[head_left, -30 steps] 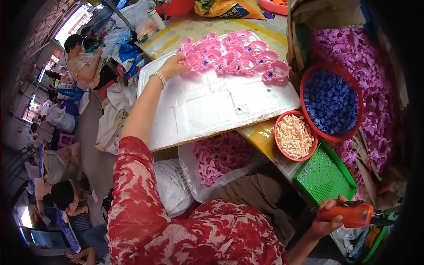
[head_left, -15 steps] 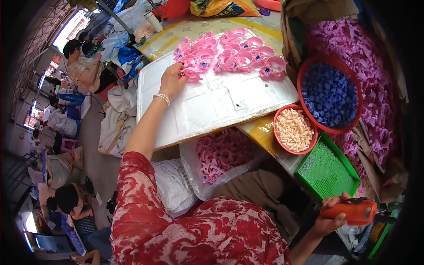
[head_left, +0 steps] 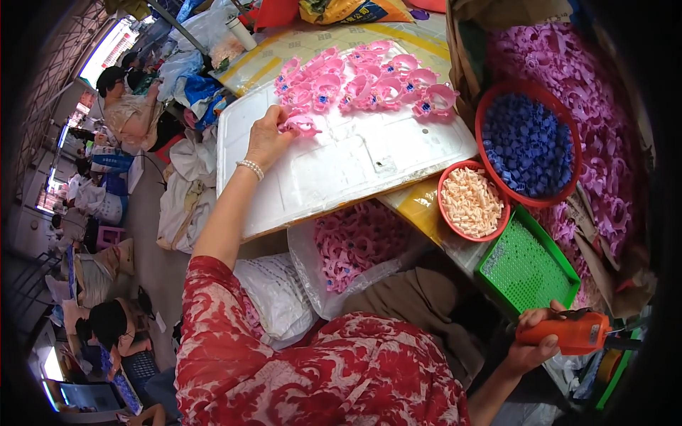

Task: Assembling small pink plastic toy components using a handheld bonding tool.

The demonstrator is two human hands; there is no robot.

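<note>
My left hand (head_left: 268, 136), with a pearl bracelet at the wrist, pinches a pink ring-shaped plastic part (head_left: 304, 126) over the white board (head_left: 312, 181). Just beyond it lies a cluster of similar pink parts (head_left: 369, 91), several with small blue pieces in them. At the lower right my right hand (head_left: 527, 349) is wrapped round an orange power tool (head_left: 579, 332) that looks like an electric screwdriver, its tip pointing right, away from the board. The fingers of my left hand partly hide the held part.
Right of the board stand a red bowl of blue pieces (head_left: 529, 149), a smaller red bowl of cream pegs (head_left: 470, 202) and a green tray (head_left: 561, 248) with tiny screws. Loose pink parts (head_left: 604, 142) heap up beyond. Below the board sits an open bag (head_left: 302, 259) of pink parts.
My left hand has drawn one pink part slightly towards me, away from the cluster. My right hand still holds the orange tool in nearly the same place.
</note>
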